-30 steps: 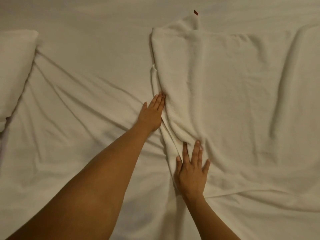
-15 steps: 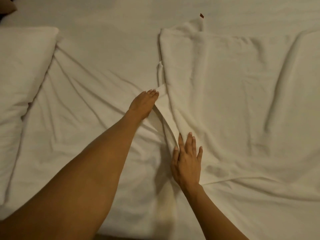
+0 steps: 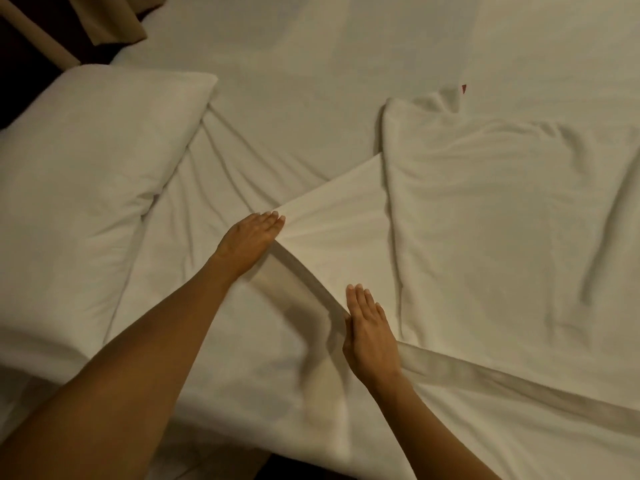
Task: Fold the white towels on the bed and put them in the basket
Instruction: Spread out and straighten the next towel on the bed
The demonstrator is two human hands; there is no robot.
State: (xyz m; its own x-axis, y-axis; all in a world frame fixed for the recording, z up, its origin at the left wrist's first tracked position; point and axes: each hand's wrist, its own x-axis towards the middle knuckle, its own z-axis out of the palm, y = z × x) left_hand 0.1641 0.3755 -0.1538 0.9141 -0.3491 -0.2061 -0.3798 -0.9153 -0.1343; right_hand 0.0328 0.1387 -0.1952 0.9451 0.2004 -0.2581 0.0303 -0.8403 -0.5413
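now the white towel (image 3: 502, 237) lies spread over the bed sheet (image 3: 294, 81) on the right half of the view, from about 1 o'clock down to 4 o'clock, with its upper layer bunched into soft ridges and a small red tag (image 3: 463, 88) poking out at its far edge near 1 o'clock. the left hand (image 3: 251, 237) sits just left of centre, at about 10 o'clock from the middle of the view, fingers straight and close together with the tips at the corner of a flap of the towel; whether the thumb pinches the cloth underneath i cannot tell. half a second ago that flap was only a narrow strip beside the towel's left edge, and since then it has been drawn out leftward into a broad smooth triangle that stretches from the fingertips back to the bunched layer. the right hand (image 3: 370, 330) lies flat at about 6 o'clock from centre, fingers straight and together, pressing on the towel's near left edge (it was splayed a little wider a second ago), and it has stayed near the same spot on the cloth while the other hand moved away. a shadowed, lifted fold runs between the two hands. the view itself has swung: the pillow (image 3: 97, 188) at 9 o'clock shows far more of itself than before, and a tan curtain (image 3: 107, 19) and dark gap have come into sight at 11 o'clock. the near towel hem runs off toward 4 o'clock as a pale band.
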